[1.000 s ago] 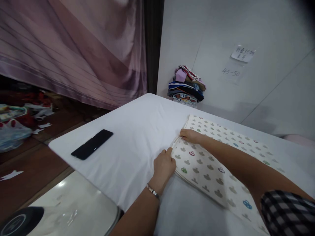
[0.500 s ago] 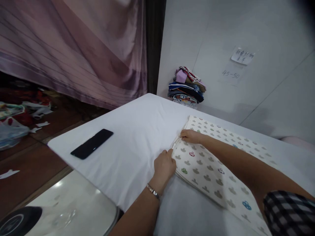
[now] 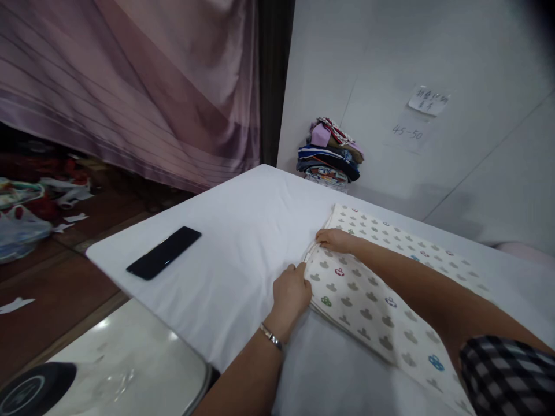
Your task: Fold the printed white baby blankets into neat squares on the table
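A cream cloth (image 3: 366,297) printed with small grey shapes and a few red, green, purple and blue ones lies folded in layers over the white-covered table. My left hand (image 3: 291,292), with a metal bracelet at the wrist, is closed on the near corner of its left edge. Farther along that same edge, the fingers of my right hand (image 3: 335,240) pinch the fabric. My right forearm stretches across the cloth and covers part of it. A checked black-and-white sleeve shows at the lower right.
On the left of the white tabletop (image 3: 243,231) lies a black phone (image 3: 163,253). A stack of folded clothes (image 3: 329,153) stands by the wall at the far edge. Lower left is a glossy white surface (image 3: 143,352) with a dark round object (image 3: 37,390). A pink curtain (image 3: 173,86) hangs behind.
The fingertips of my right hand have slid slightly left at the cloth's edge. My left hand and the cloth look nearly the same; the view has shifted a little.
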Demonstrator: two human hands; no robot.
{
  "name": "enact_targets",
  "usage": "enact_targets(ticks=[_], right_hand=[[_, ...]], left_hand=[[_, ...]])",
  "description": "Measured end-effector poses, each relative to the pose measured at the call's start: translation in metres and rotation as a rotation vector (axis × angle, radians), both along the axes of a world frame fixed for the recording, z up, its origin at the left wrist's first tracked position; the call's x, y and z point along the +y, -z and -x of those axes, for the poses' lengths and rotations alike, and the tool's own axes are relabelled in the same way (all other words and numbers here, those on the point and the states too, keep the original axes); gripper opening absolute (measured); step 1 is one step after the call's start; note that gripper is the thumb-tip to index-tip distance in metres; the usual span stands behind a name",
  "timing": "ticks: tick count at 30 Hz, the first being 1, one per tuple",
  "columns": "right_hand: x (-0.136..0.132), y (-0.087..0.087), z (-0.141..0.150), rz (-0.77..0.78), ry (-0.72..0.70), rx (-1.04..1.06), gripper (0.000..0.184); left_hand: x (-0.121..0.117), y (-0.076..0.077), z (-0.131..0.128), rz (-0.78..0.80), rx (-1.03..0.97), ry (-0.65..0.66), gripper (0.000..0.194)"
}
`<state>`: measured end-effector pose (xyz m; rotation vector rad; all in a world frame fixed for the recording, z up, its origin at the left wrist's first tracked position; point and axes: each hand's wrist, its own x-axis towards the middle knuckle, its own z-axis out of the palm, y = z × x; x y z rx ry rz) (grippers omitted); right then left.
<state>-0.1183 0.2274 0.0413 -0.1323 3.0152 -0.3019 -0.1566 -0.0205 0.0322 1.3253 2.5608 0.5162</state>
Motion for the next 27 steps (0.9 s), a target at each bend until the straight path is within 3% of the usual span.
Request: enact_targets(ticks=[14, 22, 27], right_hand=[[-0.005, -0.009, 0.001, -0.089, 0.055, -0.076, 0.016], [-0.009, -0.013, 0.003, -0.094, 0.106, -0.124, 0.016], [-0.010, -0.013, 0.005, -0.053, 0.160, -0.096, 0.017]], left_hand=[[-0.002, -0.005, 0.000, 0.058, -0.047, 0.017, 0.034], [-0.001, -0.001, 0.000, 0.016, -0.020, 0.017, 0.033], [0.000, -0.002, 0.000, 0.023, -0.040, 0.000, 0.044]])
